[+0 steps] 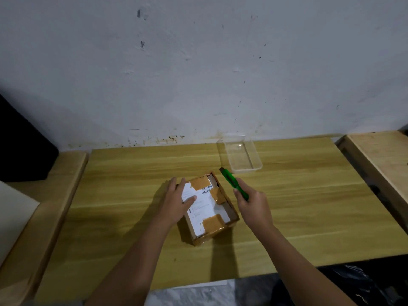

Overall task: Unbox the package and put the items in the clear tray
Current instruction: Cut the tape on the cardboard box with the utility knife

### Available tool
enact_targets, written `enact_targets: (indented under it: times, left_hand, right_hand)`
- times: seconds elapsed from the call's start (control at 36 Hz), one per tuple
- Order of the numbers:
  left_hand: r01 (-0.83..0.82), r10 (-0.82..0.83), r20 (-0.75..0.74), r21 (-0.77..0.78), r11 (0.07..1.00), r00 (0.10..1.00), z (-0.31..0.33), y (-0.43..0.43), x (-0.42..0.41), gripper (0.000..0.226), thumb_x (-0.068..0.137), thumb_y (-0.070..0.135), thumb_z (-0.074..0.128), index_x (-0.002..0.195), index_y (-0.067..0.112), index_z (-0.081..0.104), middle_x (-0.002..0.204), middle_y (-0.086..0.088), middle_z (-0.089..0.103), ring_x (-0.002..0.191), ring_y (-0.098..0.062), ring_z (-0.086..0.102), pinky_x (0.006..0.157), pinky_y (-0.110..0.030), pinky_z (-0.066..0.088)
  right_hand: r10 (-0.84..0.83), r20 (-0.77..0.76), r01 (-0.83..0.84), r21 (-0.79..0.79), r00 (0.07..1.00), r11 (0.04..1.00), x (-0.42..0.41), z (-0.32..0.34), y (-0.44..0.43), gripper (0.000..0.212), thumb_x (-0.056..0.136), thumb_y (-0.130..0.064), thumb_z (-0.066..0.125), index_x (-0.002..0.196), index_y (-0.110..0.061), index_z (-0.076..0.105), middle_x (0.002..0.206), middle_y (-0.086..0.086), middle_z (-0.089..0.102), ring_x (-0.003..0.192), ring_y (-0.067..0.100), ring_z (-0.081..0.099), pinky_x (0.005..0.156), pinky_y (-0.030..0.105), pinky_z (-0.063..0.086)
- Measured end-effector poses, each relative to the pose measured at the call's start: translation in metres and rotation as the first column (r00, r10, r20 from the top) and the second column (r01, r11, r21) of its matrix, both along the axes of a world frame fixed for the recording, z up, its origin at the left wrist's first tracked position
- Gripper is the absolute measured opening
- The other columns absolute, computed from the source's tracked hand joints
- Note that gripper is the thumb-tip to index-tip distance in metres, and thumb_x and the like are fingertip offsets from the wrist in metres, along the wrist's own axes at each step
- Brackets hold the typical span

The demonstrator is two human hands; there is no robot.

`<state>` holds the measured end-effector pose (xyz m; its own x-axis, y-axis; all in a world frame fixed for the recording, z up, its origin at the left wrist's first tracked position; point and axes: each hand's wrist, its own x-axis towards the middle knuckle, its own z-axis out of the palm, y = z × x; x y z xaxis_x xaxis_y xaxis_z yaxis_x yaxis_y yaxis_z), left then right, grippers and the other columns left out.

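A small cardboard package [212, 214] with a white shipping label and brown tape lies in the middle of the wooden table [132, 173]. Its right flap looks partly lifted, showing a dark gap. My left hand [176, 199] lies flat on the package's top left side, fingers spread. My right hand [251, 204] is just right of the package, gripping a green utility knife [231, 182] whose tip points up and away toward the far right corner of the package. A clear tray [254, 167] stands empty behind, near the wall.
A lighter wooden bench [379, 155] flanks the table on the right and another wooden surface [55, 184] on the left. A black object [22, 151] sits at far left. Dark plastic [364, 283] lies below the table's front right edge.
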<state>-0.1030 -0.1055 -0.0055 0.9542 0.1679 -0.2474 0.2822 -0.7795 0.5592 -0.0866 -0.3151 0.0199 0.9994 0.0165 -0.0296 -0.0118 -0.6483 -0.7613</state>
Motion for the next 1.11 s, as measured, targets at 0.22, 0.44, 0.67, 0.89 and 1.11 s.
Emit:
enact_targets:
  times: [0.22, 0.44, 0.67, 0.89, 1.11]
  left_hand:
    - [0.328, -0.318, -0.105, 0.103, 0.939, 0.942, -0.005, 0.014, 0.014, 0.075, 0.085, 0.058, 0.049, 0.146, 0.040, 0.009, 0.150, 0.000, 0.025, 0.136, -0.021, 0.024, 0.101, -0.037, 0.033]
    - [0.174, -0.166, -0.075, 0.128, 0.976, 0.983, -0.013, 0.016, -0.004, 0.070, 0.086, 0.063, 0.040, 0.145, 0.043, 0.009, 0.136, -0.001, 0.036, 0.122, -0.020, 0.035, 0.085, -0.031, 0.037]
    - [-0.274, 0.283, -0.005, 0.235, 0.933, 0.959, -0.008, -0.014, -0.065, 0.066, 0.093, 0.054, 0.031, 0.148, 0.023, 0.011, 0.134, -0.017, 0.041, 0.120, -0.030, 0.039, 0.088, -0.037, 0.041]
    - [-0.317, 0.320, -0.026, 0.076, 0.945, 0.947, -0.006, -0.048, -0.102, 0.078, 0.091, 0.056, 0.037, 0.149, 0.019, 0.001, 0.133, -0.018, 0.033, 0.115, -0.029, 0.040, 0.081, -0.029, 0.034]
    - [-0.285, 0.276, -0.075, -0.174, 0.943, 0.958, -0.011, -0.040, -0.101, 0.104, 0.078, 0.060, 0.058, 0.147, 0.027, -0.012, 0.152, -0.016, 0.017, 0.135, -0.032, 0.028, 0.101, -0.041, 0.037]
  right_hand:
    - [-0.028, -0.003, 0.028, 0.006, 1.000, 1.000, 0.007, -0.006, 0.001, 0.036, 0.092, -0.023, 0.054, 0.127, -0.029, 0.054, 0.063, 0.013, 0.065, 0.043, 0.014, 0.043, 0.044, 0.030, 0.033]
    - [-0.020, -0.021, 0.020, 0.002, 1.000, 1.000, 0.001, -0.007, 0.000, 0.036, 0.092, -0.023, 0.054, 0.127, -0.030, 0.053, 0.067, 0.014, 0.066, 0.046, 0.017, 0.047, 0.045, 0.030, 0.035]
    - [0.001, 0.001, -0.001, -0.021, 1.000, 1.000, -0.019, 0.007, -0.014, 0.037, 0.092, -0.025, 0.052, 0.129, -0.027, 0.052, 0.065, 0.005, 0.062, 0.044, 0.011, 0.044, 0.043, 0.027, 0.033]
    - [0.067, -0.055, -0.071, -0.069, 0.996, 0.995, -0.037, 0.011, -0.020, 0.037, 0.092, -0.027, 0.052, 0.129, -0.027, 0.053, 0.088, 0.011, 0.071, 0.062, 0.021, 0.060, 0.050, 0.031, 0.044]
    - [0.132, -0.074, -0.144, -0.194, 0.988, 0.970, -0.038, 0.015, -0.008, 0.036, 0.093, -0.022, 0.047, 0.128, -0.025, 0.052, 0.093, 0.014, 0.069, 0.073, 0.028, 0.062, 0.056, 0.030, 0.045]
